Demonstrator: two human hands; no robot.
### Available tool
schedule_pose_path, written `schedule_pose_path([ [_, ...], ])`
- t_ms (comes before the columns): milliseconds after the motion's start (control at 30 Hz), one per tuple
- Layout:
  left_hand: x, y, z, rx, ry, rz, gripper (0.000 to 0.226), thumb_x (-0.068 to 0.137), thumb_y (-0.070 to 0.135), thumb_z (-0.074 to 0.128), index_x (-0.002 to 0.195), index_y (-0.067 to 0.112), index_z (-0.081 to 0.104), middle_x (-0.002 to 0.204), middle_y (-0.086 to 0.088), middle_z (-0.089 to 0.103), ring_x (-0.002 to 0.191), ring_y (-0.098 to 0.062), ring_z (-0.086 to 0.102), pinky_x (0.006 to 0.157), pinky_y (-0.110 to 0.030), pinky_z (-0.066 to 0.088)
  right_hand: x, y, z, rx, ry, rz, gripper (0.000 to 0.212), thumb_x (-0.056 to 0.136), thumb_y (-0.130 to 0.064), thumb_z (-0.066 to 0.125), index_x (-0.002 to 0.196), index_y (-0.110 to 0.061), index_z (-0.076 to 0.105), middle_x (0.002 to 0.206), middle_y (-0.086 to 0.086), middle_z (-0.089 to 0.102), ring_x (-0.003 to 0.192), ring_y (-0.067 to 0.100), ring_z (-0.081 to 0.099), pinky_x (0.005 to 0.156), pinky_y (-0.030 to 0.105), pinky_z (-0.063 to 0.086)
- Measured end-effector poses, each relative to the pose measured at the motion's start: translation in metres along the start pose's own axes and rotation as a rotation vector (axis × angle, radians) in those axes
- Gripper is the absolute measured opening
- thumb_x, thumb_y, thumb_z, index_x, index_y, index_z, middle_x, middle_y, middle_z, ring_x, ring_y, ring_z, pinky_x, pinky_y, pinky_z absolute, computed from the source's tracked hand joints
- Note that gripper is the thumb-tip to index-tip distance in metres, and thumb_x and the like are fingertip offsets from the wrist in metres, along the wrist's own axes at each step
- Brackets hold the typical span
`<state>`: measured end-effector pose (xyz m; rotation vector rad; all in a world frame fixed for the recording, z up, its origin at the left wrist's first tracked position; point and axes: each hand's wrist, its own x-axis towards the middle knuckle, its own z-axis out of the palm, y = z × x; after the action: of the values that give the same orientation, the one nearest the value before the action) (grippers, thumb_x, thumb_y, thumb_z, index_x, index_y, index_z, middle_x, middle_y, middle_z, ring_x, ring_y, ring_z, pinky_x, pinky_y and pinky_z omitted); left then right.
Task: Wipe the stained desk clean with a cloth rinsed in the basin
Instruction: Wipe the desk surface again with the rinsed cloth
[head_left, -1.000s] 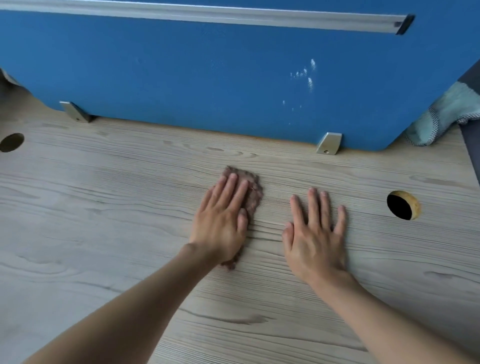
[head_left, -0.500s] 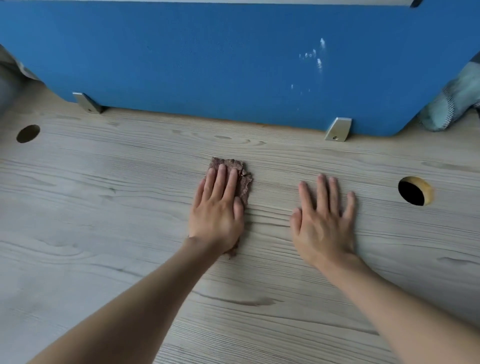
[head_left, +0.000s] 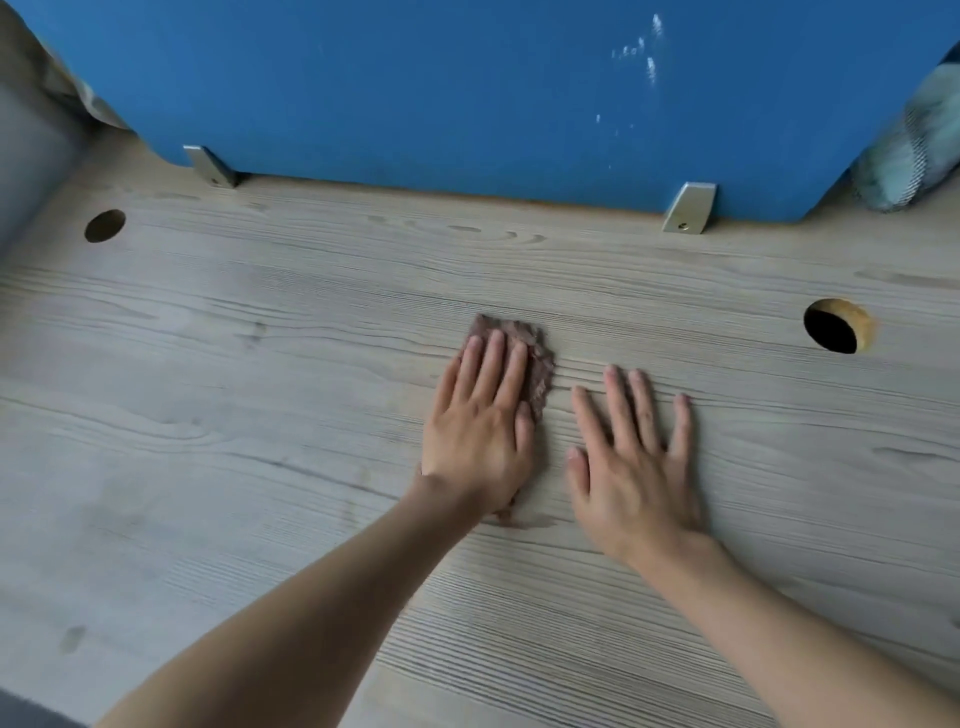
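The left hand (head_left: 475, 447) presses the brown cloth (head_left: 524, 353) flat on the desk (head_left: 260, 415), fingers (head_left: 491, 364) spread open; the right hand (head_left: 631, 467) lies flat at 3 o'clock, holding nothing; wiping looks underway; faint marks remain toward 8 o'clock; no basin shows.

Desk (head_left: 260, 415) open left and front of both hands. Blue panel (head_left: 467, 93) walls the back edge. Cable holes (head_left: 836, 326) near back corners.

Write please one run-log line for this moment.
step: wiping | left hand: flat on brown cloth | right hand: flat on wooden desk, empty | basin: not visible
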<state>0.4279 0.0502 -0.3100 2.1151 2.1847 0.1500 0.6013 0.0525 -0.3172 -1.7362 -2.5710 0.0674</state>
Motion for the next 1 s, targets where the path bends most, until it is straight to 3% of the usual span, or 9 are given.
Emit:
schedule_pose_path([
  [133,-0.021,-0.011,-0.003,-0.015,-0.056,0.124,0.063,0.099,0.039,0.025,0.159,0.021,0.019,0.166,-0.003,0.014,0.154,-0.019,0.004,0.124,-0.040,0.012,-0.002,0.000,-0.001,-0.006,-0.005,-0.008,0.064,0.093,-0.045,0.031,0.150,-0.018,0.045,0.161,0.018,0.027,0.150,0.036,0.023,0.115,0.068,0.014],
  [300,-0.003,-0.028,-0.003,0.014,0.005,-0.155,0.067,0.096,0.040,0.017,0.159,0.019,0.017,0.166,-0.005,0.010,0.154,-0.020,0.001,0.125,-0.038,0.005,-0.001,0.000,0.000,-0.030,-0.013,-0.003,0.064,0.095,-0.044,0.031,0.152,-0.018,0.041,0.162,0.018,0.026,0.151,0.036,0.020,0.115,0.068,0.011],
  [500,-0.052,-0.012,-0.002,-0.015,-0.061,0.060,0.063,0.100,0.041,0.022,0.160,0.021,0.015,0.167,-0.002,0.008,0.154,-0.018,0.000,0.125,-0.039,0.009,0.000,0.000,-0.001,-0.018,-0.021,-0.010,0.065,0.094,-0.045,0.028,0.151,-0.018,0.042,0.161,0.018,0.027,0.151,0.036,0.021,0.115,0.067,0.011],
  [667,-0.043,-0.027,-0.004,0.016,-0.021,-0.241,0.068,0.096,0.043,0.010,0.160,0.021,0.006,0.166,-0.001,-0.002,0.153,-0.017,-0.009,0.125,-0.038,0.001,-0.001,0.001,-0.002,-0.034,-0.005,-0.015,0.064,0.095,-0.045,0.027,0.152,-0.018,0.041,0.161,0.018,0.028,0.150,0.036,0.022,0.116,0.066,0.009],
  [767,-0.076,0.008,-0.002,0.008,-0.040,-0.077,0.066,0.098,0.040,0.018,0.160,0.018,0.012,0.167,-0.004,0.003,0.154,-0.020,-0.005,0.125,-0.040,0.004,0.000,-0.001,0.000,-0.032,-0.019,-0.007,0.065,0.093,-0.045,0.028,0.151,-0.020,0.042,0.161,0.017,0.030,0.150,0.035,0.023,0.116,0.066,0.009],
  [867,-0.092,0.000,-0.004,-0.019,-0.086,0.030,0.064,0.101,0.042,0.018,0.160,0.021,0.009,0.167,-0.001,0.004,0.154,-0.017,-0.005,0.125,-0.040,0.007,0.000,0.000,-0.004,-0.030,-0.052,0.009,0.066,0.094,-0.046,0.023,0.152,-0.020,0.040,0.162,0.016,0.027,0.151,0.034,0.020,0.116,0.067,0.009],
  [1000,-0.070,-0.034,-0.006,0.011,-0.070,-0.198,0.070,0.095,0.045,0.008,0.160,0.022,0.005,0.167,0.001,-0.002,0.153,-0.015,-0.008,0.125,-0.035,0.001,-0.033,-0.019,-0.011,0.072,0.047,-0.030,0.064,0.093,-0.045,0.028,0.145,-0.014,0.049,0.157,0.018,0.036,0.148,0.034,0.029,0.115,0.068,0.015],
])
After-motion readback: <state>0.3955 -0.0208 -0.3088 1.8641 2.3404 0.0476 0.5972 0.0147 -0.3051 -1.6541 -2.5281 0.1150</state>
